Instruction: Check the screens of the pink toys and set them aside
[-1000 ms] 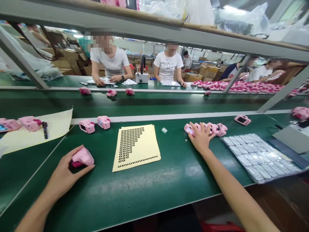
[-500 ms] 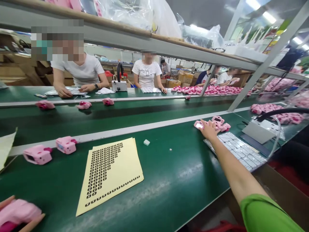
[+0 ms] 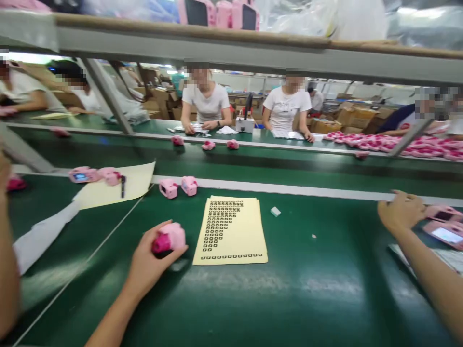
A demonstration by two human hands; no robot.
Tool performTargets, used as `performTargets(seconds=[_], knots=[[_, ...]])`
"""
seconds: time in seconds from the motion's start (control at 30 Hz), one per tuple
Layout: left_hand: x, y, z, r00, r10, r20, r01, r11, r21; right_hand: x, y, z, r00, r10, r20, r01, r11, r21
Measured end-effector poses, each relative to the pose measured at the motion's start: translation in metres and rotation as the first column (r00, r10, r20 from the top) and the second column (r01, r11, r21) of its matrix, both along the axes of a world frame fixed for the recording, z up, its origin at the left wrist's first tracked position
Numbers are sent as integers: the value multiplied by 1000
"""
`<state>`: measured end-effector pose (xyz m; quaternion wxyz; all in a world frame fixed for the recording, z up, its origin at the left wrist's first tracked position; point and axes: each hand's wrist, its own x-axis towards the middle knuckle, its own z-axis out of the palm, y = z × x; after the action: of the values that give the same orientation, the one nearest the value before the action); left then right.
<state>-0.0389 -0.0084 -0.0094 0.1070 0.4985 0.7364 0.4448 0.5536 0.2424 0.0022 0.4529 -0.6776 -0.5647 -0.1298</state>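
Observation:
My left hand (image 3: 146,262) is closed round a pink toy camera (image 3: 169,237) and holds it on the green table (image 3: 307,299), just left of a yellow sheet of small black stickers (image 3: 231,230). My right hand (image 3: 401,212) is far out at the right edge. Its fingers are curled against the end of another pink toy camera (image 3: 444,213). A second camera with a lit screen (image 3: 446,235) lies just in front of that one.
Two pink cameras (image 3: 179,187) stand behind the sticker sheet, with a small white piece (image 3: 275,211) to its right. A cream paper (image 3: 115,187) with cameras and a black pen lies at the left. Another person's arm (image 3: 7,270) fills the left edge. People work across the belt (image 3: 253,164).
The view has swung back to the left, so my left hand with its camera is in full sight again. My right hand has pulled back from the pile and curled on one camera.

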Motion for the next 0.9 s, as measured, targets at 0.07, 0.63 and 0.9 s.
performTargets(seconds=[0.07, 0.63, 0.9], knots=[[18, 2, 0, 1000, -26, -15, 27, 999, 20, -68, -2, -5, 963, 269, 19, -267, 961, -77], [38, -6, -15, 987, 117, 109, -127, 988, 87, -528, -50, 2, 482, 777, -405, -874, 393, -287], [42, -13, -2, 746, -182, 640, 32, 971, 239, -442, -83, 2, 141, 670, -729, -987, 149, -54]])
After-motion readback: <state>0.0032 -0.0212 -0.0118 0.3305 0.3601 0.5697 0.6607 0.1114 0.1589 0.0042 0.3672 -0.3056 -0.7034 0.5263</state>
